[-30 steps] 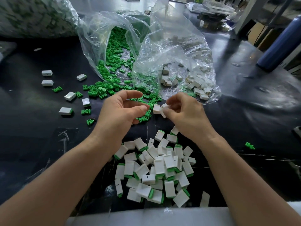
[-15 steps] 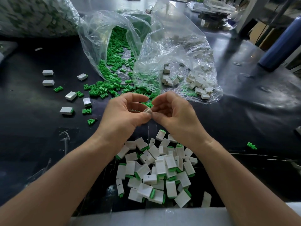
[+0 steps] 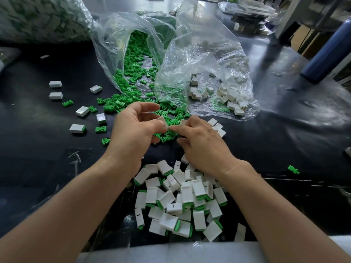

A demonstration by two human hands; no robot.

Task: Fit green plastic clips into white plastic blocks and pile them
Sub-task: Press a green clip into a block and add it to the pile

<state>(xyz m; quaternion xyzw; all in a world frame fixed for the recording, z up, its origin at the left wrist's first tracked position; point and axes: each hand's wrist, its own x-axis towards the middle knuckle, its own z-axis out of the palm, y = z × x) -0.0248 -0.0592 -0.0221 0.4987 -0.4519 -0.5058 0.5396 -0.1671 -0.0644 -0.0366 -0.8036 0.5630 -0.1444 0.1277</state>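
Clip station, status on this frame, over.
Left hand pinches a white block. Right hand touches its end, grasp unclear. Finished pile lies between the forearms. Loose green clips under both hands, nothing blocking.

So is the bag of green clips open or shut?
Open: the bag of green clips lies sideways, clips spilling from its mouth onto the table.

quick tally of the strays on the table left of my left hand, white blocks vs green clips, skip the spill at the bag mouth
white blocks: 6 (one shows green at its end)
green clips: 4
total: 10
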